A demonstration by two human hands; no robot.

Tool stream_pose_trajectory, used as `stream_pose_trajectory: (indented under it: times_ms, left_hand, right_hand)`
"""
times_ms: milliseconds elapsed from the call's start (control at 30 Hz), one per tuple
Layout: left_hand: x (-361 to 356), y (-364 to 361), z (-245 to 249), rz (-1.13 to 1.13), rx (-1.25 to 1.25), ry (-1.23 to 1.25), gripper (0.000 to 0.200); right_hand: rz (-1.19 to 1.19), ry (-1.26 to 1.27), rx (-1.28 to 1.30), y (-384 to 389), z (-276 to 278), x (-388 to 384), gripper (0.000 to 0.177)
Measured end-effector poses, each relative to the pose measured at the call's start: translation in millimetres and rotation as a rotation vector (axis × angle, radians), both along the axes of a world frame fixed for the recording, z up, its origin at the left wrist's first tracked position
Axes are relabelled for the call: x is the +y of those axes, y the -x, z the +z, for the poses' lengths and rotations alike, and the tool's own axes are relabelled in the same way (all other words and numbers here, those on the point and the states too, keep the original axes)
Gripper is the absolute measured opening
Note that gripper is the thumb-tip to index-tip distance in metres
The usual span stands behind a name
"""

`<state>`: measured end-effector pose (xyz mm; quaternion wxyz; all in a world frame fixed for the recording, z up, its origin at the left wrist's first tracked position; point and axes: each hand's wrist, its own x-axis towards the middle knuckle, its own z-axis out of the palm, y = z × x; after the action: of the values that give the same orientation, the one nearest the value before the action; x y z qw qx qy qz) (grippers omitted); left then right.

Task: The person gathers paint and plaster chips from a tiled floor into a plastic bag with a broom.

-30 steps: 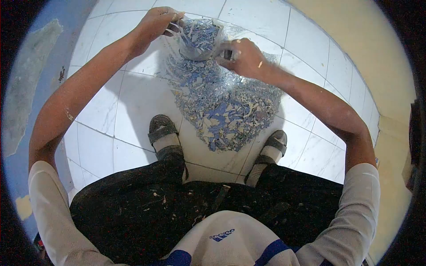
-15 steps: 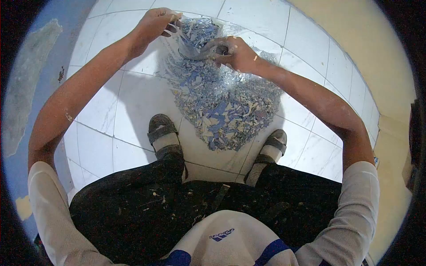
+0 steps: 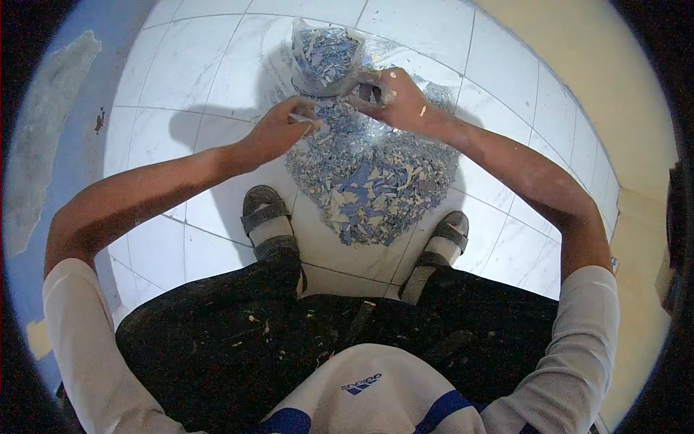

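Note:
A clear plastic bag (image 3: 325,61) holds blue and pale flakes and stands at the far end of a heap of similar flakes (image 3: 372,188). My right hand (image 3: 387,98) is closed on the bag's near right edge. My left hand (image 3: 289,124) is just left of the heap's upper part, below the bag, its fingers curled together near a whitish scrap; whether they grip it is unclear.
White tiles (image 3: 166,152) form the floor, with greyish dust around the heap. My two sandalled feet (image 3: 267,217) stand on either side of the heap's near end. A blue wall (image 3: 116,43) is at the left, a yellowish one (image 3: 578,72) at the right.
My left hand has let go of the bag's far left edge and come down toward me. The bag now stands more upright and open. My right hand has shifted slightly, still at the bag.

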<state>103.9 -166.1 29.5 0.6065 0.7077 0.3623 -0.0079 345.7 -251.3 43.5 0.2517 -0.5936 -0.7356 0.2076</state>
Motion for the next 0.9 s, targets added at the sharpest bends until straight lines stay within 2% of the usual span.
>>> stream_pose_trajectory:
  times_ms: [33,133,300,433,500,600,633,733,833,900]
  left_hand:
    - [0.3,-8.9,8.6,0.017,0.025,0.021,0.041]
    - [8.6,-22.2,14.0,0.048,0.057,0.053,0.043]
    - [12.4,-28.6,1.5,0.062,0.073,-0.025,0.037]
    - [15.6,-34.1,-1.0,0.145,-0.035,-0.011,0.035]
    - [19.5,-36.2,-0.6,0.138,0.0,-0.044,0.034]
    - [15.8,-34.3,-2.5,0.158,0.035,-0.306,0.033]
    - [15.7,-33.8,-3.0,0.167,0.044,-0.26,0.034]
    - [12.6,-36.2,4.3,0.186,0.064,-0.137,0.037]
    - [10.7,-36.8,3.1,0.187,0.049,-0.079,0.038]
    - [10.6,-38.0,-3.8,0.178,0.007,-0.084,0.036]
  right_hand:
    - [-0.014,-0.109,-0.014,0.1,-2.8,0.1,0.027]
    - [-0.034,-0.206,-0.053,0.1,0.0,6.1,0.035]
    - [0.028,-0.238,0.072,3.8,-1.2,14.5,0.044]
    - [0.018,-0.355,0.027,5.0,-19.6,24.6,0.045]
    - [-0.001,-0.295,-0.011,7.4,-8.8,24.4,0.046]
    - [-0.033,-0.131,-0.056,7.7,4.9,24.3,0.048]
    - [-0.045,-0.064,-0.069,7.4,7.3,24.0,0.049]
    - [0.023,-0.312,-0.032,4.0,-1.3,21.1,0.047]
    - [0.03,-0.187,-0.036,2.0,-3.4,21.1,0.046]
    - [0.047,-0.217,-0.003,1.2,-2.5,20.5,0.044]
